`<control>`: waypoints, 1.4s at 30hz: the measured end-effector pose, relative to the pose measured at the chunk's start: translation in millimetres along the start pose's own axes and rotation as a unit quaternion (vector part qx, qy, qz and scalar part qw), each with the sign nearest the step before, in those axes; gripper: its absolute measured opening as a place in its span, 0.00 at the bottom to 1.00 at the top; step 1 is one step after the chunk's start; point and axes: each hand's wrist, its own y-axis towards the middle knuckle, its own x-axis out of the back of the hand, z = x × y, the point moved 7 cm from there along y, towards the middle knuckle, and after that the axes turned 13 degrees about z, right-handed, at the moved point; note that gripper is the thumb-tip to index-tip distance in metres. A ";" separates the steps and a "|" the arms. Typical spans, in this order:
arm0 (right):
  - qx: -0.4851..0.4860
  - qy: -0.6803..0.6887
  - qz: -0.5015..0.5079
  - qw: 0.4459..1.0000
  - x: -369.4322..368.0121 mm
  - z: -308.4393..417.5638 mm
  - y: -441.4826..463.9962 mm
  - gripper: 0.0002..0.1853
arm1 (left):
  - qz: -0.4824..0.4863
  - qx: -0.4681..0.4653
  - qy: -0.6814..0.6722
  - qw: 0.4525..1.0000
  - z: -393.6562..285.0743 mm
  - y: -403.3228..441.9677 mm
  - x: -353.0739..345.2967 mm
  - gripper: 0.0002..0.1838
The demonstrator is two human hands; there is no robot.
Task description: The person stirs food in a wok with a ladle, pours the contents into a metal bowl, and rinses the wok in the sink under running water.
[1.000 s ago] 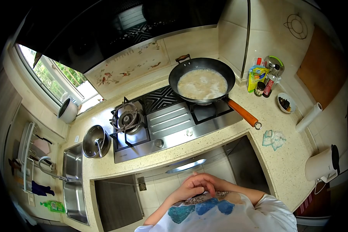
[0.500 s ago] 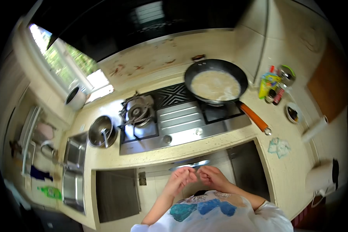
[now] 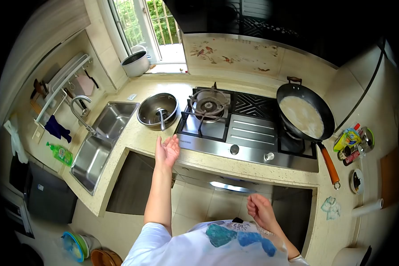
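My left hand point(image 3: 167, 151) is stretched forward, palm up, fingers apart and holding nothing. It is just in front of a steel bowl point(image 3: 147, 106) on the counter, apart from it. A spoon or ladle point(image 3: 162, 120) rests in the bowl, its handle over the near rim. My right hand point(image 3: 260, 210) is close to my body in front of the counter, fingers curled closed, with nothing showing in them. A black wok point(image 3: 326, 113) with a wooden handle point(image 3: 327, 164) sits on the right burner, holding a pale, milky liquid point(image 3: 301, 116).
The gas stove point(image 3: 208, 144) has a bare left burner point(image 3: 208, 105). A double sink point(image 3: 93, 160) is at the left, with a green soap bottle point(image 3: 61, 154) beside it. A pot point(image 3: 136, 65) stands by the window. Seasoning bottles point(image 3: 348, 150) and a cloth point(image 3: 331, 207) are at the right.
My hands were together in front of my body and have separated. The left has reached forward and opened towards the bowl. The view has turned to the left.
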 end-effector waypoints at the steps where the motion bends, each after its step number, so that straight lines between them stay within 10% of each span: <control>1: -0.001 -0.002 0.003 1.000 -2.1 -1.9 2.4 0.09 | 0.001 -0.003 -0.003 1.000 -7.3 11.4 1.8 0.21; 13: 0.004 0.014 -0.035 0.999 -20.5 -24.0 13.2 0.08 | 0.027 0.073 0.076 0.994 -38.5 101.3 56.1 0.11; 19: 0.012 -0.068 -0.059 0.996 -16.0 -11.3 23.4 0.07 | 0.115 -0.048 0.250 0.960 -15.1 20.0 -38.6 0.11; 23: 0.181 -0.504 -0.047 0.843 -83.7 80.7 28.2 0.15 | 0.271 0.028 0.314 0.909 67.5 -73.4 -117.6 0.13; 32: 0.203 -0.889 0.011 0.411 -140.5 149.3 23.9 0.12 | 0.423 0.221 0.395 0.785 161.4 -137.2 -174.5 0.12; 42: 0.369 -0.802 -0.095 0.459 -57.9 303.8 -28.4 0.04 | 0.474 0.207 0.482 0.707 209.9 -114.5 -222.7 0.05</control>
